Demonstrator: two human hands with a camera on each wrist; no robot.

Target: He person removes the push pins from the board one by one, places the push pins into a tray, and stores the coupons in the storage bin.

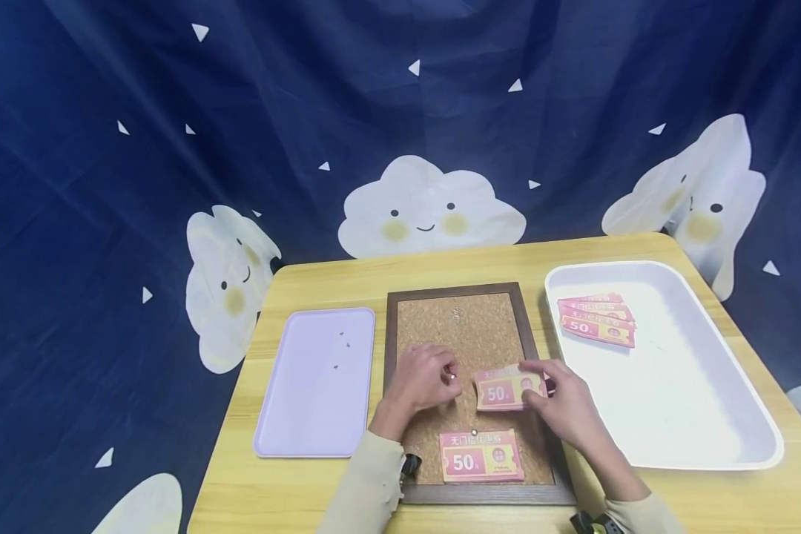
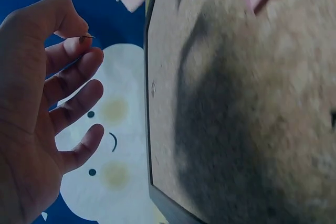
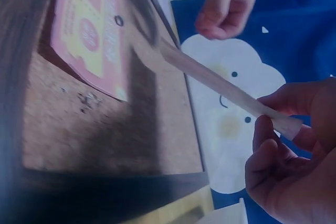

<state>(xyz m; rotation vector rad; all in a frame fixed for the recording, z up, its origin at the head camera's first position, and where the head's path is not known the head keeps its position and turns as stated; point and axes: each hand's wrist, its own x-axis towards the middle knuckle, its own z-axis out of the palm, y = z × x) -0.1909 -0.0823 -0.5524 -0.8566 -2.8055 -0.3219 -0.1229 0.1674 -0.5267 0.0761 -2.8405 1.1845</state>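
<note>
My left hand pinches a small thumbtack between thumb and forefinger, its pin pointing out toward the board; the other fingers are loosely bent. With fingers and thumb, my right hand grips the right end of a pink and yellow paper coupon marked 50. Seen nearly edge-on in the right wrist view, that coupon is held up off the surface. Below both hands lies a cork board in a dark wooden frame. A second coupon rests on its lower part, a thumbtack at its top edge.
Left of the board lies a lilac tray with a few thumbtacks. To the right stands a white tray holding several fanned coupons. The wooden table ends at a dark blue curtain with clouds.
</note>
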